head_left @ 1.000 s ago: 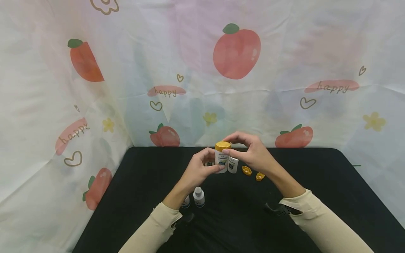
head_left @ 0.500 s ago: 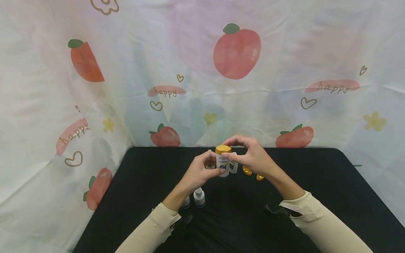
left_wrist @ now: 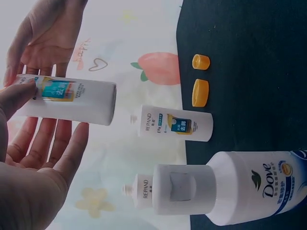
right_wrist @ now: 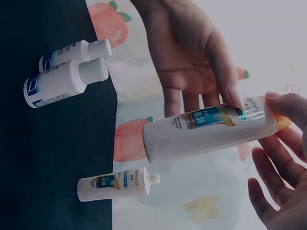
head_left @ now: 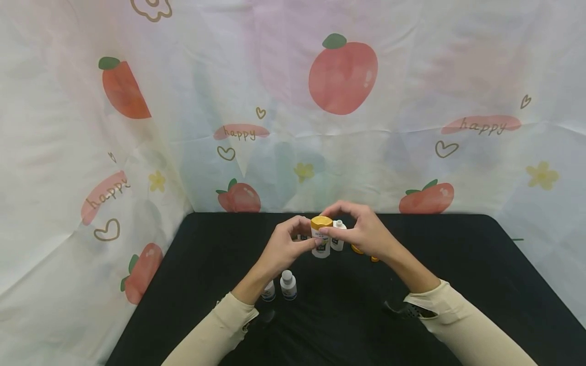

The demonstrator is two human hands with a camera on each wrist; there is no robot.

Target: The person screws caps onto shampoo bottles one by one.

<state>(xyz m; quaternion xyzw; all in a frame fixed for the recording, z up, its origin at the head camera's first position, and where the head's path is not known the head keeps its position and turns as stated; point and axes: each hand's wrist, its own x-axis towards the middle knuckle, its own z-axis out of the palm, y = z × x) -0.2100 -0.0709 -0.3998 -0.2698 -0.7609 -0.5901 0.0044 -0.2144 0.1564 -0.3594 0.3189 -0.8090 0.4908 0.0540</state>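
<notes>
Above the black table, my left hand (head_left: 286,246) holds a white shampoo bottle (head_left: 321,248) by its body, thumb in front. The bottle wears a golden-yellow cap (head_left: 322,221) and a blue and yellow label. My right hand (head_left: 366,231) pinches it at the cap and shoulder, thumb in front and fingers behind. In the right wrist view the bottle (right_wrist: 211,129) leans between both hands. Just behind stands a matching bottle without a cap (left_wrist: 176,124). A second uncapped one (left_wrist: 144,190) is mostly hidden by a Dove bottle in the left wrist view.
Two yellow caps (left_wrist: 201,92) lie on the black table (head_left: 348,315), partly behind my right hand in the head view. Two white-capped Dove bottles (head_left: 288,287) stand nearer, beside my left forearm. A printed cloth (head_left: 293,101) hangs behind the table.
Both hands have lowered slightly with the capped bottle between them. The right hand now covers more of the two loose caps, and the uncapped bottle behind shows more.
</notes>
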